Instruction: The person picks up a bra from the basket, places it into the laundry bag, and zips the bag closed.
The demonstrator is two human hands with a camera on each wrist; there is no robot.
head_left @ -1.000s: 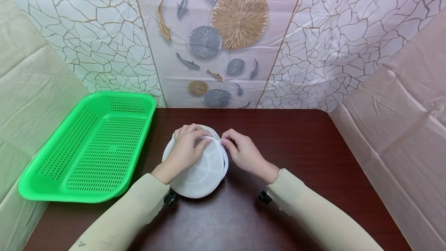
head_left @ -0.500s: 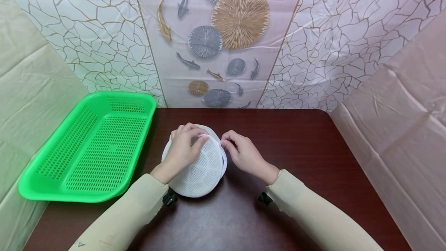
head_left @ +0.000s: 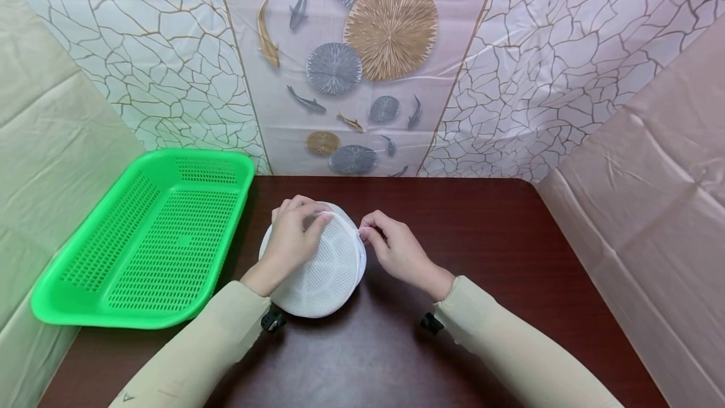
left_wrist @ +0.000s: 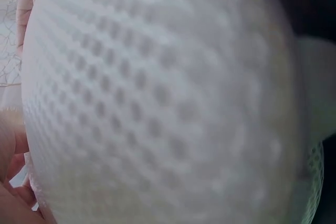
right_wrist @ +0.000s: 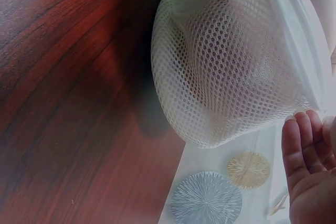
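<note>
A round white mesh laundry bag (head_left: 325, 269) stands over the table in the head view, tilted, its piped rim toward the right. My left hand (head_left: 291, 238) grips it at the upper left, thumb near the top edge. At the right edge of the bag, my right hand (head_left: 396, 250) pinches the rim between thumb and curled fingers; the exact bit in the pinch is hidden. The mesh (left_wrist: 131, 87) fills most of the left wrist view. In the right wrist view the bag (right_wrist: 236, 61) bulges, with right fingertips (right_wrist: 302, 121) right at its corner.
A green plastic basket (head_left: 223, 263) with slotted walls stands left of the bag. The dark red wooden table (head_left: 481, 232) reaches back to a patterned cloth wall (head_left: 391, 137). Beige cloth (head_left: 640, 206) borders the right side.
My left hand has shifted a little to the left and up, drawing the bag with it. The right hand has stayed almost in place, pinching the rim.
</note>
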